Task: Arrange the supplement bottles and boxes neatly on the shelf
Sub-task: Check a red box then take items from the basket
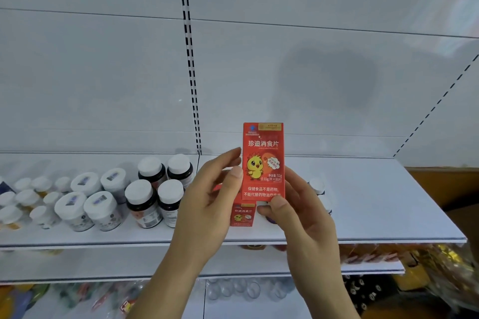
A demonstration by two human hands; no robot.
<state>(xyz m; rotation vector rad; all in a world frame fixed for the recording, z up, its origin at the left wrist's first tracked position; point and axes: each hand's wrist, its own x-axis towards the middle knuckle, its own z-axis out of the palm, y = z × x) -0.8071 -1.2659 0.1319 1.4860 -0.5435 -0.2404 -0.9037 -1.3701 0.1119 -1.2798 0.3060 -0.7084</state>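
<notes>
A red box [263, 160] with a yellow chick on its front is held upright in front of the white shelf [363, 204], raised above the shelf board and facing the camera. Both hands grasp it. The left hand [207, 204] has its grip on the box's left edge, thumb pressed on the front near the middle and fingers curled behind. The right hand [303, 212] grips the lower right corner, thumb on the bottom edge of the front, fingers wrapped round the back.

Just below the two grips, between the hands, a second red box [243, 215] of the same print stands on the shelf, partly hidden by the left hand. Behind the right hand's grip, a few small white-capped bottles [317, 186] peek out; their bodies are mostly hidden.

To the left of the left grip stand four dark bottles with white caps [158, 189], in two rows of two, close together. Further left sit four white jars with labelled lids [88, 197], also grouped in a square. Beyond them, at the far left, is a cluster of smaller white-capped bottles [26, 202], blurred.

To the right of the right grip the shelf board runs on bare to its end. Below the hands, a lower shelf [370, 267] holds packaged goods, too blurred to tell apart.
</notes>
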